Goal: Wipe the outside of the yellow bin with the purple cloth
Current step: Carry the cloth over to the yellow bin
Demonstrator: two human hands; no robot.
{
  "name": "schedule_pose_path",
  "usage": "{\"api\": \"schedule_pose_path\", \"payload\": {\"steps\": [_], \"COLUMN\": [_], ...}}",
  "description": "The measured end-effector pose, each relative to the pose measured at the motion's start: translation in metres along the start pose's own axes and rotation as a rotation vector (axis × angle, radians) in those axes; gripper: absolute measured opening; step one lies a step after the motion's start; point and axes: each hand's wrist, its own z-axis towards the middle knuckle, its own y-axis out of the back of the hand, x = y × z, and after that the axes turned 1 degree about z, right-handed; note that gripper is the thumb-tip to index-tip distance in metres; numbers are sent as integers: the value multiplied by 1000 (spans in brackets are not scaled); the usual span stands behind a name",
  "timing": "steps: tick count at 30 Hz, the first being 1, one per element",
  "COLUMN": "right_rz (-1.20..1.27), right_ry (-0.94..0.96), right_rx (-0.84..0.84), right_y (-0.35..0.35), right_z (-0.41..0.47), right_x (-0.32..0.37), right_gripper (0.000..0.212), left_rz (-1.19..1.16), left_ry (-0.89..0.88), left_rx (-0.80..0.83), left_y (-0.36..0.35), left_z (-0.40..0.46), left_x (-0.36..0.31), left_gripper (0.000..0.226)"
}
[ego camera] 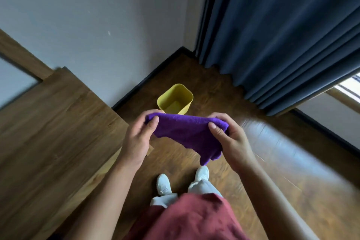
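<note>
A small yellow bin (182, 91) stands upright on the wooden floor in the room's corner, open top toward me, nothing visible inside. I hold the purple cloth (187, 132) stretched between both hands, well above the floor and in front of the bin's near edge. My left hand (139, 134) pinches the cloth's left end. My right hand (227, 136) pinches its right end. A loose corner of the cloth hangs down toward my feet. The cloth does not touch the bin.
A wooden table (48, 132) fills the left side, its corner close to my left wrist. Dark blue curtains (282, 35) hang at the right, reaching the floor behind the bin. A grey wall (87, 25) with black skirting runs behind. My white shoes (163, 184) stand below.
</note>
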Motion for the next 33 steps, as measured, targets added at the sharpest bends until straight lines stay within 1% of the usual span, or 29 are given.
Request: {"api": "schedule_pose_path", "payload": {"steps": [4, 8, 13, 17, 20, 24, 27, 30, 33], "right_rz": [-69, -115, -155, -139, -140, -140, -135, -166, -184], "right_ry": [-9, -29, -36, -55, -79, -105, -151, -182, -183], "right_rx": [-117, -145, -129, -79, -58, -57, -73, -105, -139], "right_y": [29, 64, 118, 160, 181, 200, 206, 207, 208], "right_z": [1, 11, 35, 55, 73, 95, 116, 137, 160], "right_x": [-10, -19, -17, -25, -28, -37, -53, -73, -97], "right_gripper": [19, 27, 32, 34, 32, 27, 26, 25, 26], "left_rz": [138, 146, 160, 219, 236, 242, 244, 258, 220], "left_ry": [-58, -19, 82, 93, 101, 114, 144, 173, 212], "left_rx": [54, 69, 50, 14, -7, -12, -2, 5, 7], "left_y": [-28, -65, -119, -153, -173, -188, -193, -193, -190], "left_z": [13, 29, 46, 59, 70, 89, 113, 138, 163], "left_x": [-1, 0, 6, 13, 17, 18, 25, 45, 74], "left_gripper": [29, 27, 23, 23, 23, 24, 25, 25, 24]}}
